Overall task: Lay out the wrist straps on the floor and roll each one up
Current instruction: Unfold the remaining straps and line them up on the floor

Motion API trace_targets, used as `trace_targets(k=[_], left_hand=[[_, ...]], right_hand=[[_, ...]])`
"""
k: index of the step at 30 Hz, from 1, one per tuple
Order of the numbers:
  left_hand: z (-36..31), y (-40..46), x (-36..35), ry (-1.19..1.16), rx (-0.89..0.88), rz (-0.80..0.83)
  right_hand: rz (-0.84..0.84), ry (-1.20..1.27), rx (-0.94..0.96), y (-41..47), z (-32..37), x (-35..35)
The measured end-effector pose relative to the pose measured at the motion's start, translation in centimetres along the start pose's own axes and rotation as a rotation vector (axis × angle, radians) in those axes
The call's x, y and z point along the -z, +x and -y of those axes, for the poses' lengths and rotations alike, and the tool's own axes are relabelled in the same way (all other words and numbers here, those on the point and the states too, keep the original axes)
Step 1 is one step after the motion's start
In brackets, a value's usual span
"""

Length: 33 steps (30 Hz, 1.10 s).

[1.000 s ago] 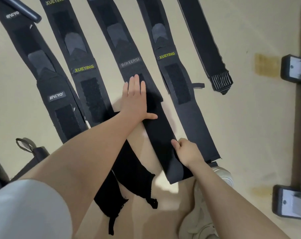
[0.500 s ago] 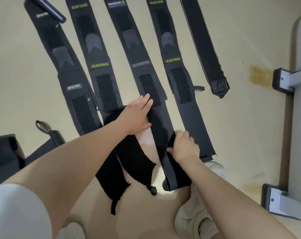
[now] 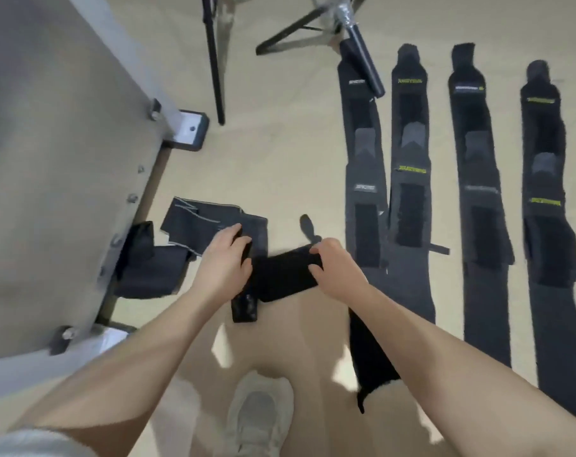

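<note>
Head view is showing us partway through the laying-out stage. Four wrist straps (image 3: 412, 179) are lying flat and roughly parallel on the floor (image 3: 280, 153) to our right, none of them rolled as far as we can tell, so we are judging that all the rolling is still ahead. We are handling a fifth black strap (image 3: 285, 275) in front of us, just above our knees. Our left hand (image 3: 225, 262) is curling its fingers over one end, where a narrower dark piece is crossing under the grip, and our right hand (image 3: 334, 268) is pinching the opposite edge — both closed on the fabric, stretching it sideways. The strap is looking matte, soft and wide, with a small loop (image 3: 308, 227) poking out beyond it. More dark straps (image 3: 197, 222) are lying crumpled to the left beside a grey metal frame (image 3: 65, 159) — those are waiting to be spread out too. Another black strap (image 3: 369, 351) is trailing under our right forearm.
</note>
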<state>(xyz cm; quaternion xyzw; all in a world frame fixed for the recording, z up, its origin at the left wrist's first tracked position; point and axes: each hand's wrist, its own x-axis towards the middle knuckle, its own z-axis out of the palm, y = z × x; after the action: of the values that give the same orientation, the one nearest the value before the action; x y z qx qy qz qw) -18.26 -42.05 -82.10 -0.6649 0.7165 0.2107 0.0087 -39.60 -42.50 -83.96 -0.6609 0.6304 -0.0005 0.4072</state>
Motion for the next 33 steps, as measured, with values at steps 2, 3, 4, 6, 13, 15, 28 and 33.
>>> trace_targets(k=[2, 3, 4, 6, 13, 15, 28, 33], left_hand=[[3.1, -1.5, 0.2, -0.028, 0.101, 0.041], [4.2, -2.0, 0.1, -0.059, 0.13, 0.062], [4.8, -2.4, 0.1, -0.101, 0.157, 0.093], [5.6, -2.6, -0.1, -0.206, 0.203, 0.15], [3.6, -2.5, -1.8, -0.897, 0.485, 0.201], [3.3, -2.1, -1.7, -1.035, 0.53, 0.157], [-1.8, -0.3, 5.4, -0.7, -0.152, 0.163], [-2.3, 0.2, 5.3, -0.777, -0.021, 0.068]], right_hand=[[0.046, -0.182, 0.15, 1.2, 1.9, -2.1], [0.1, -0.323, 0.23, 1.6, 2.6, -2.9], [0.159, -0.458, 0.312, 1.7, 3.2, -3.8], [0.287, -0.528, 0.312, 1.7, 4.2, -5.3], [0.119, 0.9, -0.29, 1.5, 7.6, -7.1], [0.054, 1.124, -0.426, 1.6, 8.3, -6.4], [0.025, 1.376, -0.223, -0.5, 6.4, 4.9], [-0.03, 1.243, -0.225, -2.2, 5.8, 6.0]])
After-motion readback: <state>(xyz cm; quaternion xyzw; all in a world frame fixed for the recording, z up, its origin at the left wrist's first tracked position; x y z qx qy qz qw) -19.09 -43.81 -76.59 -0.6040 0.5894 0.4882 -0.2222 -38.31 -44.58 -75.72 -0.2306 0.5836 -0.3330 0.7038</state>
